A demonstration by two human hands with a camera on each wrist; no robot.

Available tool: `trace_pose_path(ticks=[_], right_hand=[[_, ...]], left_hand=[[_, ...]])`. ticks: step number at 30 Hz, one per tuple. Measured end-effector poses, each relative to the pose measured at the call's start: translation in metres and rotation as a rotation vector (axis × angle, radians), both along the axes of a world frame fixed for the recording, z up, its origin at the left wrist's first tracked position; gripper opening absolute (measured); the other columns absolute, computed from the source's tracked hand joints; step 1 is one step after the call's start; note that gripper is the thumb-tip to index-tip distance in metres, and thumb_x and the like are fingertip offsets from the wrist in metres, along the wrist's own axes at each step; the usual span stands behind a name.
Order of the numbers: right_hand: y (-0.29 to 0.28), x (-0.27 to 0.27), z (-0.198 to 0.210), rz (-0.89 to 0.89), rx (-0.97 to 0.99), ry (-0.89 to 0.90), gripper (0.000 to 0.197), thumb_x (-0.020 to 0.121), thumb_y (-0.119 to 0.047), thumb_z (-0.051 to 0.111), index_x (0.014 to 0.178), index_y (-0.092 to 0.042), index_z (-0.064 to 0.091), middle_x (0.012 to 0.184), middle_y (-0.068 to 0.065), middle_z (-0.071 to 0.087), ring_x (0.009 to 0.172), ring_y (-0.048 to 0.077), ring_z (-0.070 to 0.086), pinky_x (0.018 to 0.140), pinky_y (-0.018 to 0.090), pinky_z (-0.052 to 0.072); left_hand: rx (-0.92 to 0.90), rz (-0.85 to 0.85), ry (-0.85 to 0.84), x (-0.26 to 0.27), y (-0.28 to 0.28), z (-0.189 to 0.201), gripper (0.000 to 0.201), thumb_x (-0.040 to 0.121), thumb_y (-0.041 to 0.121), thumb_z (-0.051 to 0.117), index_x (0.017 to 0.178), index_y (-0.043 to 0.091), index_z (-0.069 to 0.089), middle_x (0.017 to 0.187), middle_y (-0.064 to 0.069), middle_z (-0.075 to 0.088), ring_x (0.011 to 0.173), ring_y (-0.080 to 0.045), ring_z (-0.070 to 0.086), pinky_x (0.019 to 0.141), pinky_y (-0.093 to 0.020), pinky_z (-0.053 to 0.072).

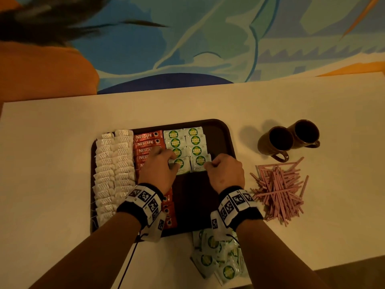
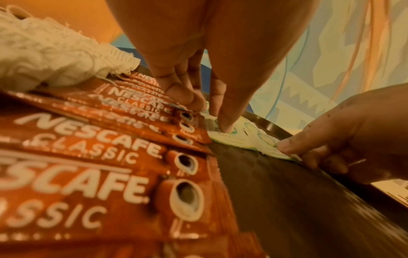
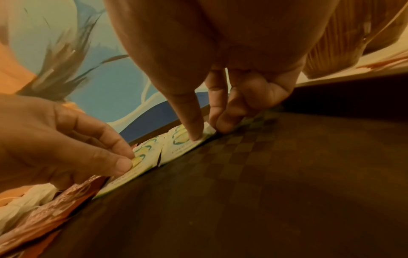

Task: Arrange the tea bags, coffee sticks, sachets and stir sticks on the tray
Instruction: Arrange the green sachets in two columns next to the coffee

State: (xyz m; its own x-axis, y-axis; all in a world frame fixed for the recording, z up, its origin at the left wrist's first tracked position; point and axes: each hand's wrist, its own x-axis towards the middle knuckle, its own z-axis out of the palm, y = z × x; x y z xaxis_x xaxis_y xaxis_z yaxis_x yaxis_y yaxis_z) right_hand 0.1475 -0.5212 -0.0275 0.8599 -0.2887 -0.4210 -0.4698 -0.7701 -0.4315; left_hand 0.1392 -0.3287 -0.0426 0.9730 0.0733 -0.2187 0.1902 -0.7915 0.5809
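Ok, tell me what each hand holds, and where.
Left hand pinches the near-left sachet at its left edge; right hand pinches the near-right sachet at its right edge.

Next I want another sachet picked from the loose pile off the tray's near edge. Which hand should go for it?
Right, probably. The loose pile of sachets lies just behind the right hand and under its forearm, while the left hand sits further over, by the coffee sticks. Both hands are pressing sachets on the tray, so neither is free.
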Motion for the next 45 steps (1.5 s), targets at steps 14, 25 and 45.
trace_pose_path(ticks=[14, 25, 45], right_hand=[[0.003, 0.005, -0.002, 0.048, -0.064, 0.020, 0.029, 0.091, -0.048, 0.069, 0.091, -0.020, 0.066, 0.086, 0.000, 0.064, 0.077, 0.021, 0.059, 0.070, 0.031, 0.049], [0.002, 0.000, -0.002, 0.041, -0.040, 0.021, 0.030, 0.089, -0.051, 0.070, 0.087, -0.021, 0.064, 0.087, 0.001, 0.066, 0.080, 0.023, 0.064, 0.070, 0.032, 0.050], [-0.005, -0.006, 0.015, 0.054, -0.052, -0.011, 0.031, 0.090, -0.052, 0.069, 0.091, -0.022, 0.068, 0.093, 0.003, 0.069, 0.087, 0.026, 0.067, 0.077, 0.037, 0.057]], left_hand=[[-0.042, -0.015, -0.018, 0.000, 0.002, -0.005, 0.023, 0.087, 0.020, 0.077, 0.108, 0.016, 0.070, 0.112, 0.000, 0.055, 0.089, -0.014, 0.056, 0.080, -0.023, 0.042], [-0.048, -0.004, -0.030, -0.002, 0.002, -0.006, 0.026, 0.087, 0.020, 0.078, 0.110, 0.017, 0.067, 0.113, 0.000, 0.055, 0.092, -0.015, 0.058, 0.079, -0.024, 0.044], [-0.045, 0.037, -0.071, -0.007, 0.003, 0.003, 0.022, 0.091, 0.029, 0.072, 0.108, 0.016, 0.068, 0.114, -0.003, 0.054, 0.090, -0.015, 0.056, 0.076, -0.026, 0.044]])
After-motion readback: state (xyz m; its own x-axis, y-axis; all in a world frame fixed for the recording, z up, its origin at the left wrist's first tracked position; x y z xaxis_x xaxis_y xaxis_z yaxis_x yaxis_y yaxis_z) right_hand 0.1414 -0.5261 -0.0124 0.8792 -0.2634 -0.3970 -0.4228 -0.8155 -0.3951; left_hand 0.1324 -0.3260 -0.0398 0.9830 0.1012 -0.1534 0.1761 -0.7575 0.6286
